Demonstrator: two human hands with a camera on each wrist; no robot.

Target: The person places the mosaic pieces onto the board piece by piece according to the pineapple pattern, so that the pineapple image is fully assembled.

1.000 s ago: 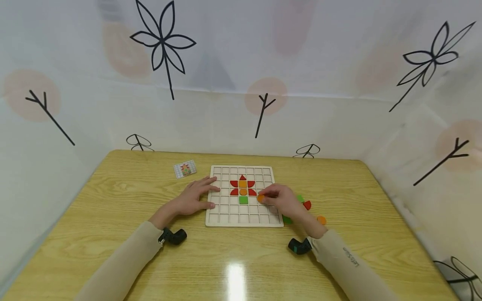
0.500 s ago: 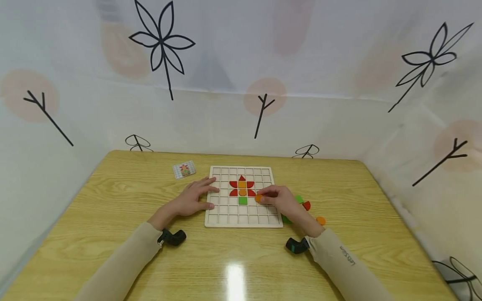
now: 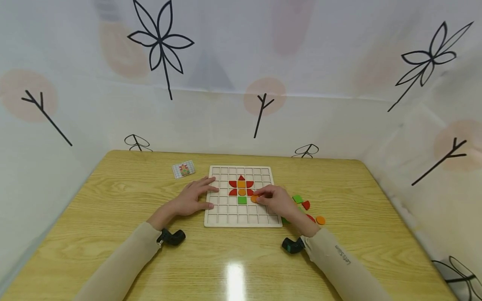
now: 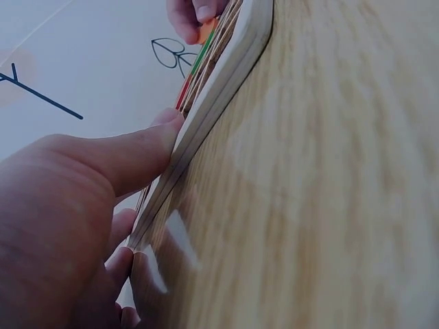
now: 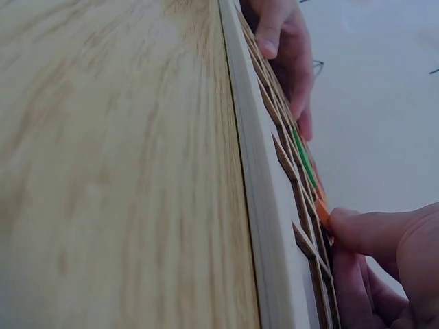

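A pale wooden grid board (image 3: 226, 218) lies on the table, its cells forming a flower shape in the middle. That shape has a red triangle (image 3: 241, 177), red petal pieces, an orange square (image 3: 241, 184), an orange disc (image 3: 242, 192) and a green square (image 3: 242, 200). My right hand (image 3: 276, 202) pinches an orange piece with a rounded edge (image 3: 254, 199), just right of the green square; the right wrist view shows this orange piece (image 5: 322, 211) at the thumb tip, low over the cells. My left hand (image 3: 190, 198) rests on the board's left edge, fingers spread, thumb (image 4: 140, 154) along the rim.
Several loose pieces lie right of the board, including a green square (image 3: 297, 199), a red piece (image 3: 306, 205) and an orange disc (image 3: 320, 220). A small card (image 3: 183, 169) printed with a flower on a grid lies at the board's upper left. A patterned cloth (image 3: 211, 125) stands behind the table.
My right hand has moved left across the board with the orange piece, coming close to the green square. My left hand stays on the board's edge.
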